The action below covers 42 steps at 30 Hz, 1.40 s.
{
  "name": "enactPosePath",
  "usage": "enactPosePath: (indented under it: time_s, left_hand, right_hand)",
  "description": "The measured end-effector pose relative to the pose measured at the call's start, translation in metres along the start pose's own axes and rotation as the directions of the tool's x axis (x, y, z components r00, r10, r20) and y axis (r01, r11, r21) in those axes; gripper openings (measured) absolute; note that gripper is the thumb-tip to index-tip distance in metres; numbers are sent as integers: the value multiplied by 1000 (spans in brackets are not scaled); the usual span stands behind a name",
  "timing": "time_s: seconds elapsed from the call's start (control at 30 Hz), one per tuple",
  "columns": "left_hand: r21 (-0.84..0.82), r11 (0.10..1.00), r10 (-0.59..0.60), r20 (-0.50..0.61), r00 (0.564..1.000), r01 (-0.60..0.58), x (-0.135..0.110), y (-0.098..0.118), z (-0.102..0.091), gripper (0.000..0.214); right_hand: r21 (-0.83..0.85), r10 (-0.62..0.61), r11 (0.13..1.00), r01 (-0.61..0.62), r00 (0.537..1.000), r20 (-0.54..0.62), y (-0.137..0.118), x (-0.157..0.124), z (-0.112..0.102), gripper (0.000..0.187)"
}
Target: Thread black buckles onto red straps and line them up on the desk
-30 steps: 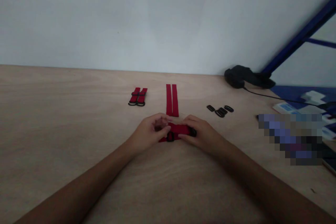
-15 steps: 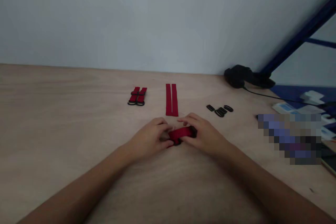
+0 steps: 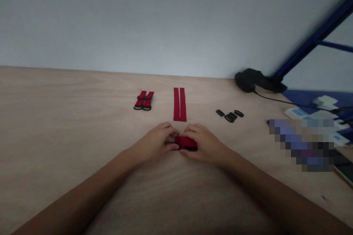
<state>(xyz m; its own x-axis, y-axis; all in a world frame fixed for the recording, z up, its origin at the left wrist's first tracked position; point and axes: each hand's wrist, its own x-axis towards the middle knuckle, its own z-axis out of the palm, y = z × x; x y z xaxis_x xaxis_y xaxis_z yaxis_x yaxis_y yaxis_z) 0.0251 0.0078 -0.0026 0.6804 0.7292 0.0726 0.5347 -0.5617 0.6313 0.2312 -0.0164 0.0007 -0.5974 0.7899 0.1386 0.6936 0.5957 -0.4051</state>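
Note:
Between my two hands, low over the wooden table, is a looped red webbing strap [image 3: 186,141]. Closed on its left end is my left hand [image 3: 158,141], thumb below and fingers above. My right hand [image 3: 205,142] grips the other end, its fingertips curled over the top edge. Dark buckle parts near the strap's lower edge are mostly hidden by my fingers. Just beyond my hands lie two flat red strips [image 3: 180,104], side by side. To their left rest red straps fitted with black buckles [image 3: 143,100].
Several loose black buckles [image 3: 230,116] lie right of the strips. Farther back, a black object [image 3: 259,80] trails a cable [image 3: 292,101] toward the right. White packets [image 3: 325,101] and a dark flat device [image 3: 343,165] sit at the right edge. A pale wall [image 3: 165,22] rises behind the table [image 3: 68,117].
My right hand has moved slightly left and its fingers have closed down over the strap. The raised red loop now looks flatter, and both hands are closer together.

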Motion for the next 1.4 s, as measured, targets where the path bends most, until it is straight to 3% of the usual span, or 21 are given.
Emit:
enactPosePath:
  time_s: [0.17, 0.37, 0.53, 0.63, 0.77, 0.93, 1.17, 1.4]
  left_hand:
    - [14, 1000, 11, 17, 1000, -11, 0, 1, -1, 17]
    - [-9, 1000, -16, 37, 999, 16, -1, 2, -4, 27]
    - [-53, 997, 53, 21, 998, -51, -5, 8, -5, 30]
    - [-30, 998, 50, -20, 999, -51, -5, 12, -2, 29]
    - [41, 999, 18, 4, 1000, -18, -1, 11, 2, 30]
    - [-48, 999, 20, -58, 998, -23, 0, 8, 4, 24]
    - [-23, 999, 21, -99, 995, -23, 3, 9, 7, 52]
    - [105, 994, 4, -52, 999, 2, 1, 13, 8, 29]
  right_hand:
    - [23, 44, 999, -44, 999, 10, 4, -2, -2, 23]
    - [190, -15, 982, 19, 1000, -20, 12, -8, -10, 31]
    - [254, 36, 967, -16, 996, -77, 9, -5, -10, 9]
    - [249, 106, 965, -79, 989, -100, 8, -3, -6, 10]
    - [403, 219, 901, -163, 971, -96, 8, -2, -3, 17]
    - [587, 299, 780, -217, 953, -45, 10, -4, -2, 18]
    - [553, 310, 803, -222, 948, -70, 8, -2, -2, 17]
    - [516, 221, 838, -177, 975, -25, 10, -5, -3, 18]
